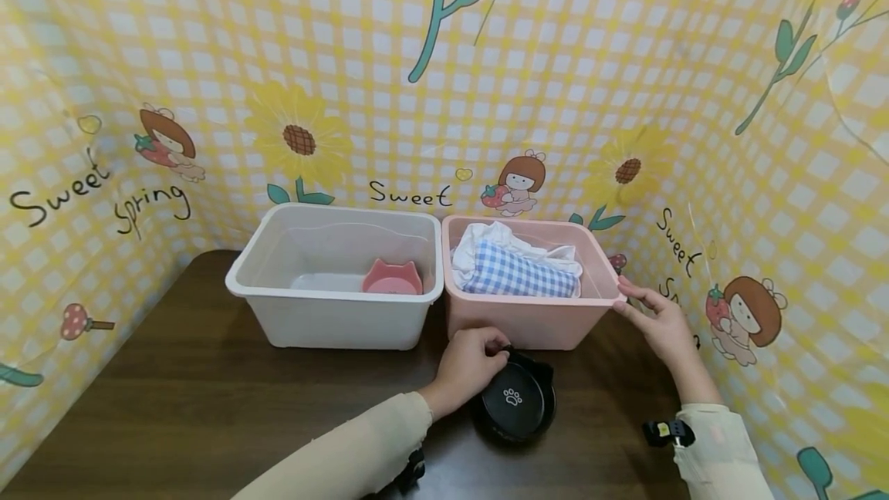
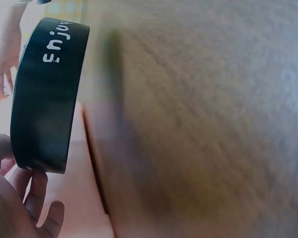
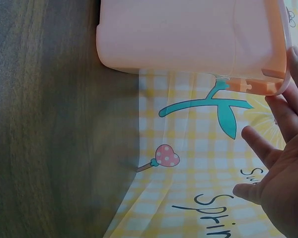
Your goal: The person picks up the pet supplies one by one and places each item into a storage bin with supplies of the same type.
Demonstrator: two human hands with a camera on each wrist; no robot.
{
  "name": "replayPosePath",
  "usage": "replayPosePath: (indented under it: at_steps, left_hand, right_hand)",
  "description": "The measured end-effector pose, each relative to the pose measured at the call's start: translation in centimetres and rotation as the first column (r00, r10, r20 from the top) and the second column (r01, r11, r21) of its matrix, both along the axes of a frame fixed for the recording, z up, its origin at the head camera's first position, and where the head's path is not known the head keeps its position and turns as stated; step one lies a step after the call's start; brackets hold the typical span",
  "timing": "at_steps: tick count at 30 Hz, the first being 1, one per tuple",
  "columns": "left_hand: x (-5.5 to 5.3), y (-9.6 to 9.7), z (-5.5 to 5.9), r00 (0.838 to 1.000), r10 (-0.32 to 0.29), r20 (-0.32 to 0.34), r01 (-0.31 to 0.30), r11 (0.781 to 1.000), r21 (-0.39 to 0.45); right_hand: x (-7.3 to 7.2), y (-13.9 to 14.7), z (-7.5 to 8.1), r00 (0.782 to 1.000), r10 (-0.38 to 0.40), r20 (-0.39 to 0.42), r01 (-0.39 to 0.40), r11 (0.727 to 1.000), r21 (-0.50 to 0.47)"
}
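Observation:
My left hand [image 1: 467,367] pinches the rim of a black cat-eared pet bowl [image 1: 515,398] with a white paw print inside. The bowl hangs over the tabletop in front of the pink bin [image 1: 528,322]; in the left wrist view its side [image 2: 49,99] shows white "Enjoy" lettering. At that bin's right front corner, my right hand [image 1: 660,322] grips the rim between thumb and fingers, its other fingers spread in the right wrist view. Inside the pink bin lies a blue-and-white checked cloth item [image 1: 517,272] with white fabric around it.
Left of the pink bin, nearly touching it, stands a white bin [image 1: 340,322] holding a pink cat-eared bowl [image 1: 393,278]. Both bins rest on a dark wooden table [image 1: 174,392]. A yellow checked, printed curtain [image 1: 333,37] rises behind and along both sides.

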State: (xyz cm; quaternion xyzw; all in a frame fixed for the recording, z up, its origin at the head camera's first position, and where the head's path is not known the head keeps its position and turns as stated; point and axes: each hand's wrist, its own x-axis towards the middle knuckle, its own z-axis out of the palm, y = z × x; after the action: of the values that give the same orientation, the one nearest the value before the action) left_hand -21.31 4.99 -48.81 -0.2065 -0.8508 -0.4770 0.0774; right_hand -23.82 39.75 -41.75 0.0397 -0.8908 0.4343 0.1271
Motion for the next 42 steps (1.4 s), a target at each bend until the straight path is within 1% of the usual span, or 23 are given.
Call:
replayPosePath:
  at_steps: [6, 14, 19, 23, 28, 32, 34, 38, 42]
  left_hand:
    - [0.2, -0.9, 1.3, 1.000, -0.006, -0.006, 0.006, 1.000, 0.029]
    - [0.5, -2.1, 3.6, 0.999, -0.028, -0.019, 0.029, 0.998, 0.056]
    - [1.0, -2.9, 5.2, 0.997, -0.056, -0.059, 0.060, 0.996, 0.068]
    - [1.2, -3.5, 6.5, 0.991, -0.075, -0.108, 0.080, 0.996, 0.038]
    - [1.4, -4.3, 8.2, 0.981, -0.084, -0.177, 0.085, 0.996, -0.002]
    - [1.5, -5.2, 9.7, 0.970, -0.089, -0.225, 0.091, 0.996, -0.005]
    - [1.4, -5.7, 10.6, 0.962, -0.093, -0.255, 0.094, 0.995, -0.008]
    - [1.3, -6.6, 12.0, 0.944, -0.090, -0.319, 0.083, 0.996, -0.034]
    - [1.2, -7.6, 13.2, 0.928, -0.086, -0.362, 0.073, 0.996, -0.049]
  right_hand:
    - [-0.3, 0.3, -0.2, 1.000, -0.001, 0.008, 0.002, 1.000, -0.002]
    - [-0.4, 0.4, -0.1, 1.000, 0.006, 0.006, -0.006, 1.000, -0.001]
    - [-0.3, 0.4, 0.0, 1.000, 0.006, 0.000, -0.006, 1.000, 0.005]
    - [-0.2, 0.4, 0.1, 1.000, 0.006, 0.009, -0.005, 1.000, -0.001]
    - [-0.3, 0.5, -0.3, 1.000, 0.024, 0.011, -0.024, 1.000, -0.007]
    - [-0.4, 0.4, -0.4, 0.999, 0.034, 0.006, -0.034, 0.999, -0.018]
    - [-0.3, 0.4, -0.4, 0.999, 0.034, 0.007, -0.034, 0.999, -0.019]
    - [-0.3, 0.4, -0.2, 0.999, 0.032, 0.012, -0.031, 0.999, -0.026]
    - [-0.2, 0.4, -0.2, 0.999, 0.032, 0.015, -0.032, 0.999, -0.027]
